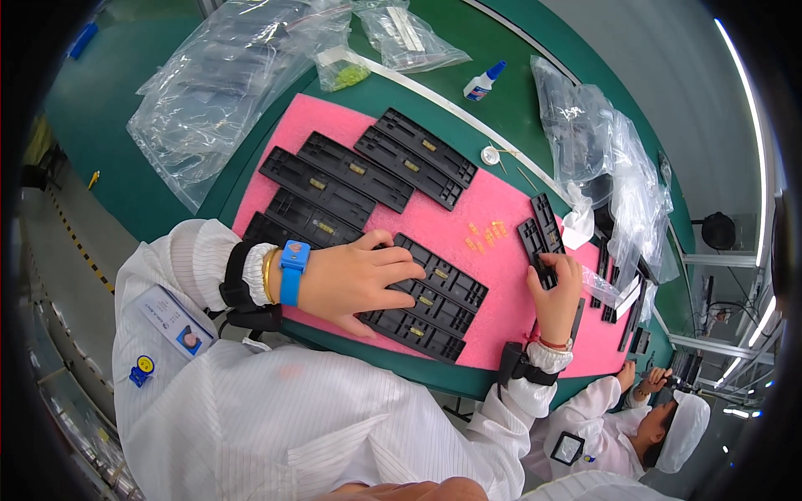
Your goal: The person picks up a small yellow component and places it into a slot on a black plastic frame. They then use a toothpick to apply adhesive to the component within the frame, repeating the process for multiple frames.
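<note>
My left hand lies with fingers spread over a row of black plastic bars, its fingertips touching them. Each bar has ribbed recesses and a small yellowish vial-like piece near its middle. My right hand is closed on the near end of a black plastic bar, thumb and fingers pinching it. Alongside it lies another dark bar, partly behind the first. Small yellow pieces are scattered between my hands. More black bars lie in slanted rows beyond my left hand.
A pink foam mat covers part of the green table. Beyond it are a blue-capped glue bottle, a small white round dish with sticks, and clear plastic bags. A co-worker in white sits at the right.
</note>
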